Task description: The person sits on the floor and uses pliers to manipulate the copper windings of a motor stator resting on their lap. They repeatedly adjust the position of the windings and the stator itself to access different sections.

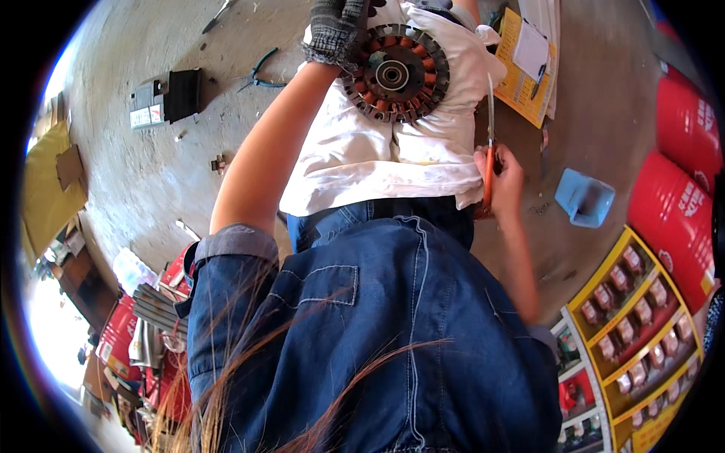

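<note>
Steadying wound stator [394,75] on white cloth [325,181] appears to be step in hand. Gloved left hand [336,34] at stator's far left rim, partly out of view; cannot tell grip. Bare right hand [504,177], near right, grasping orange-handled scissors [490,162], apart from stator. Next move calls for firm support, blade clear of copper windings [430,78].

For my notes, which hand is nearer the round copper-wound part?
Left. The left hand is at the upper left of the round part; the right hand is apart, lower right.
</note>
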{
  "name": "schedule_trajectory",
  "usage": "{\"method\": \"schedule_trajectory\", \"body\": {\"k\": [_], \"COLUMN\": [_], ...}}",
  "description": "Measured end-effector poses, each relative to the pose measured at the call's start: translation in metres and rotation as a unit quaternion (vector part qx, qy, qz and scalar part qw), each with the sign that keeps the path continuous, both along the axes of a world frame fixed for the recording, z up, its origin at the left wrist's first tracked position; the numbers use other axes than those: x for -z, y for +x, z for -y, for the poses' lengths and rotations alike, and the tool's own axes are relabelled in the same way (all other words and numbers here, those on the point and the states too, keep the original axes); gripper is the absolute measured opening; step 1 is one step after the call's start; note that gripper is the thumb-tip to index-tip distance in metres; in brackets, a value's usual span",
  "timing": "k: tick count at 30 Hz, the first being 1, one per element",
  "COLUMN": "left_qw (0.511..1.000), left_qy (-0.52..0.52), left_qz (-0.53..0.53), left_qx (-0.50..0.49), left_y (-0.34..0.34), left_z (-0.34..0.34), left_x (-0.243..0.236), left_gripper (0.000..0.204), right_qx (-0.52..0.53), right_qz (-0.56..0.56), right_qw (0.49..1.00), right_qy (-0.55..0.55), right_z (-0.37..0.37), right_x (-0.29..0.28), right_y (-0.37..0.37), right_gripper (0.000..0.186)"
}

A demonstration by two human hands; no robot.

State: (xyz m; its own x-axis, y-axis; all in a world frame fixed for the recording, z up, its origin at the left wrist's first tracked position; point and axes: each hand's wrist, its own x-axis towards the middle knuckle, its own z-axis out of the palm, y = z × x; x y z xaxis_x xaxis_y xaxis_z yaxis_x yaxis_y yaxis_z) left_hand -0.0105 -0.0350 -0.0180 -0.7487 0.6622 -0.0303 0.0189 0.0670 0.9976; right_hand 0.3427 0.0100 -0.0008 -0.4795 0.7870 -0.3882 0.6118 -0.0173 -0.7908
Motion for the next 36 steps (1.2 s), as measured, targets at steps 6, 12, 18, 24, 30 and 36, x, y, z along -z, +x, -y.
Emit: {"method": "schedule_trajectory", "body": {"k": [6,12,18,24,30,36], "left_qw": [0.995,0.986,0.979,0.958,0.943,0.922], "left_qy": [-0.027,-0.045,-0.135,-0.124,-0.223,-0.251], "left_qz": [0.048,-0.047,-0.129,-0.258,-0.246,-0.293], "left_qx": [-0.082,-0.156,-0.086,0.011,0.006,0.035], "left_y": [0.013,0.063,0.098,0.094,0.090,0.080], "left_z": [0.044,0.121,0.148,0.115,0.076,0.069], "left_x": [0.000,0.001,-0.013,-0.042,-0.038,-0.020], "left_gripper": [0.043,0.025,0.023,0.045,0.055,0.051], "right_qx": [0.073,0.057,0.049,0.089,0.119,0.073], "right_qz": [-0.069,-0.128,-0.118,-0.183,-0.205,-0.226], "right_qw": [0.992,0.985,0.983,0.959,0.940,0.965], "right_qy": [-0.083,-0.100,-0.135,-0.196,-0.246,-0.115], "right_z": [0.010,0.013,0.020,0.040,0.063,0.076], "right_x": [-0.022,-0.032,-0.050,-0.069,-0.061,-0.042], "right_y": [-0.006,-0.015,-0.023,-0.042,-0.043,-0.049], "right_gripper": [0.022,0.014,0.010,0.012,0.017,0.011]}}
